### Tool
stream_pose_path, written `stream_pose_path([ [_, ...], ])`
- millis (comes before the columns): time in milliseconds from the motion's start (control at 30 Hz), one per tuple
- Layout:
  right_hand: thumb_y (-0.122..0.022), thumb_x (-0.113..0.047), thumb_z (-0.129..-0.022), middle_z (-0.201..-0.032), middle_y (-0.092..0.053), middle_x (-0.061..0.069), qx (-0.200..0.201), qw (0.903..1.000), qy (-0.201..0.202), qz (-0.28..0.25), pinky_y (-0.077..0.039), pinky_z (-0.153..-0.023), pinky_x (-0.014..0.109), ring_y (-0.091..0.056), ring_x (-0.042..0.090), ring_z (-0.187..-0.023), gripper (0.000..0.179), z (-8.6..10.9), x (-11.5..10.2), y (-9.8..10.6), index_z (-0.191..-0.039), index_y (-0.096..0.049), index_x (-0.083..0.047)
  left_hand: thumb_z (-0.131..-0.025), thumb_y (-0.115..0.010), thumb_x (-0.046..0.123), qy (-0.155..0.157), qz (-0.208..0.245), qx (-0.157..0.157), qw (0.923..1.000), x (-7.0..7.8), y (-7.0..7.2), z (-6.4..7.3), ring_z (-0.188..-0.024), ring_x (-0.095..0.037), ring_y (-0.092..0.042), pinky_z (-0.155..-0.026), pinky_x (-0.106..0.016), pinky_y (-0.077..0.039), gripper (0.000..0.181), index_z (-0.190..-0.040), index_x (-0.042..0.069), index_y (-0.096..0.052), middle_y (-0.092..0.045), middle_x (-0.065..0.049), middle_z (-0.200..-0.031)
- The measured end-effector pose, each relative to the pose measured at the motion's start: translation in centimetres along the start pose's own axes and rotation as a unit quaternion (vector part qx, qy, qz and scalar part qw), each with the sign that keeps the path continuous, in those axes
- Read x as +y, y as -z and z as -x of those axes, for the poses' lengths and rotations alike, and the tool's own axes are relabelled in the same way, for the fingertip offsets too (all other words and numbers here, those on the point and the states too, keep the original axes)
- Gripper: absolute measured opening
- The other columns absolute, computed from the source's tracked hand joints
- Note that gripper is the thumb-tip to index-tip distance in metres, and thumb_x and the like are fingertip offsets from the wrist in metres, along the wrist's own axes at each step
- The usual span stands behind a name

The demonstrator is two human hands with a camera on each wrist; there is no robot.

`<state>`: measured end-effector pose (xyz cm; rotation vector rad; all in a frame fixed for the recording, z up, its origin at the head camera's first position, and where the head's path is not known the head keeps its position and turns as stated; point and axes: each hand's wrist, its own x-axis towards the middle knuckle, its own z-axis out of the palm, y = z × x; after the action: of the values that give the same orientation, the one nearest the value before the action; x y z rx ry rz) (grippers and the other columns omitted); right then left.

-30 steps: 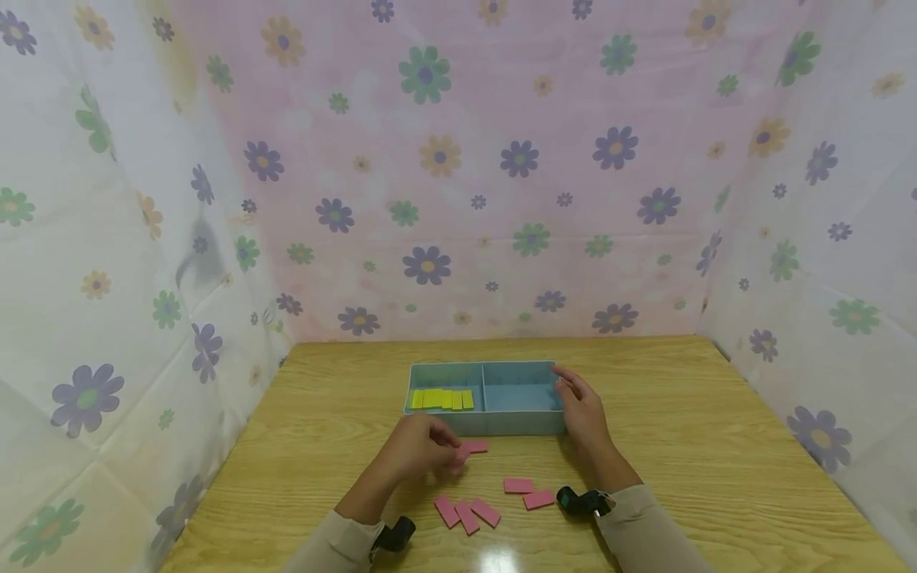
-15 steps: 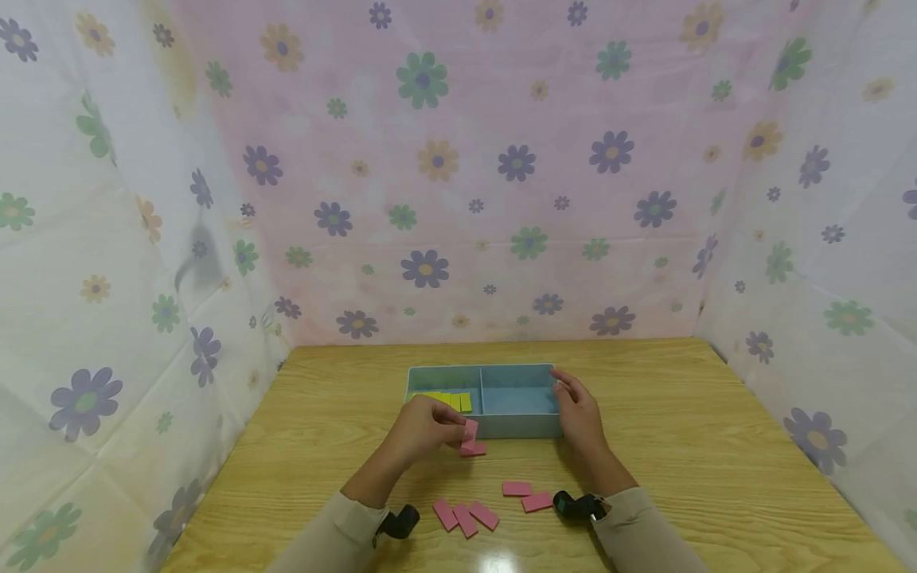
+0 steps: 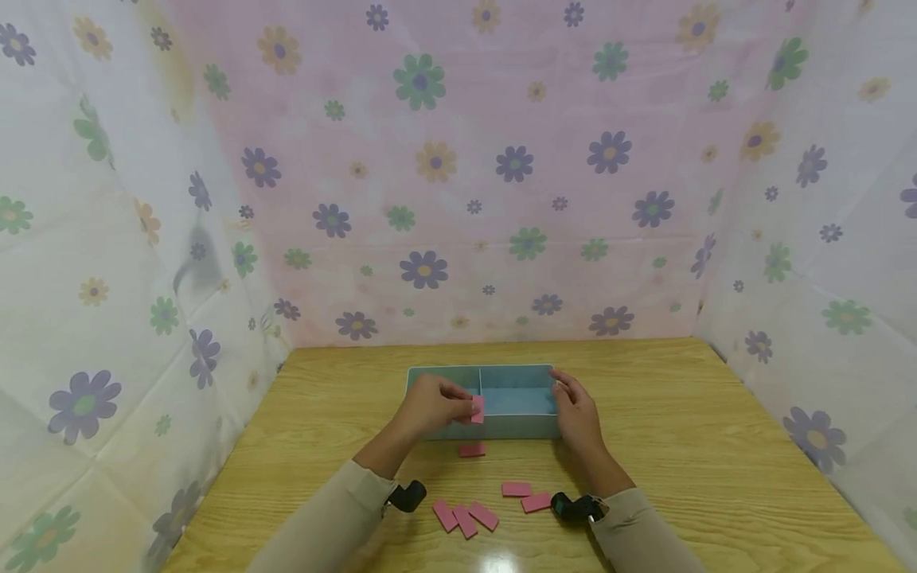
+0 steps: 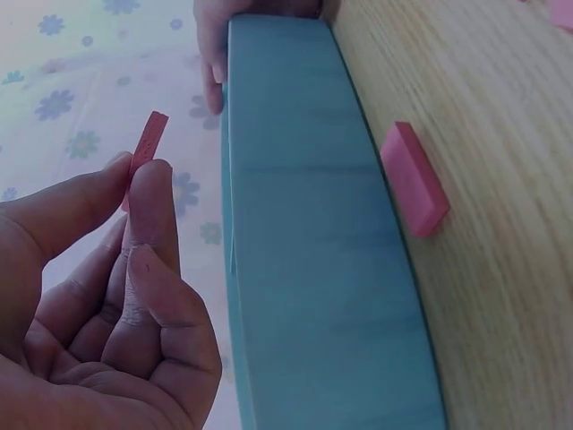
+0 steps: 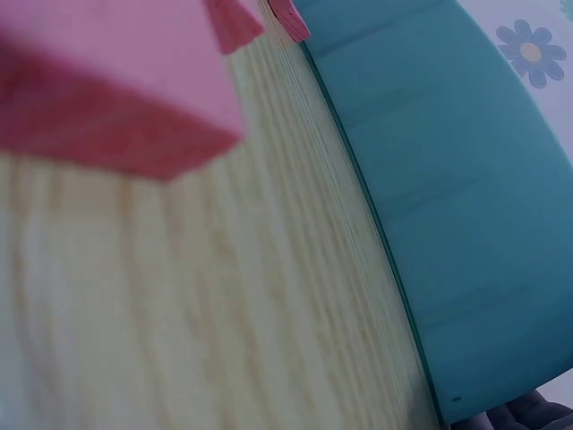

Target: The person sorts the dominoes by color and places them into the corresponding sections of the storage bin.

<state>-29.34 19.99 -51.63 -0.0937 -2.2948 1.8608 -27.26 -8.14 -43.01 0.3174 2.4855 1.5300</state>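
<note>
My left hand pinches a pink rectangular block between thumb and fingertips. In the head view this block overlaps the front rim of a blue two-compartment box, near the divider. The box's right end is held by my right hand, fingers bent over the rim and end wall. Its left compartment is mostly hidden behind my left hand, and the right compartment shows a bare floor. One more pink block lies on the table just in front of the box.
Two pink blocks lie on the wooden table beside the right wrist camera. Three more pink blocks lie close together near the left wrist camera. Flowered cloth surrounds the table.
My left hand has lifted the pink block from the table and carried it up and forward to the box's front rim, now covering the yellow blocks seen earlier. My right hand stays at the box's end.
</note>
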Motion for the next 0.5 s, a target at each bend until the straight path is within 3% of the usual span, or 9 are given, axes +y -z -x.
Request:
stream_pose_path([
  [233, -0.046, -0.03, -0.112, -0.152, -0.052, 0.016, -0.001, 1.0, 0.001, -0.001, -0.037, -0.118, 0.057, -0.044, 0.033, -0.145, 0.039, 0.0, 0.0, -0.1, -0.149, -0.055, -0.021, -0.091, -0.081, 0.034, 0.012, 0.0, 0.01, 0.9999, 0.9, -0.2, -1.1, -0.083, -0.015, -0.076, -0.087, -0.048, -0.062, 0.019, -0.101, 0.018, -0.082, -0.079, 0.001, -0.087],
  [500, -0.046, -0.031, -0.112, -0.153, -0.051, 0.014, 0.002, 1.0, -0.002, -0.003, -0.037, -0.119, 0.057, -0.042, 0.033, -0.147, 0.039, 0.0, 0.1, 0.1, -0.148, -0.055, -0.022, -0.09, -0.082, 0.028, 0.023, 0.024, 0.007, 0.9994, 2.1, -1.0, -2.7, -0.085, -0.025, -0.078, -0.084, -0.051, -0.062, 0.016, -0.098, 0.014, -0.083, -0.079, -0.002, -0.083],
])
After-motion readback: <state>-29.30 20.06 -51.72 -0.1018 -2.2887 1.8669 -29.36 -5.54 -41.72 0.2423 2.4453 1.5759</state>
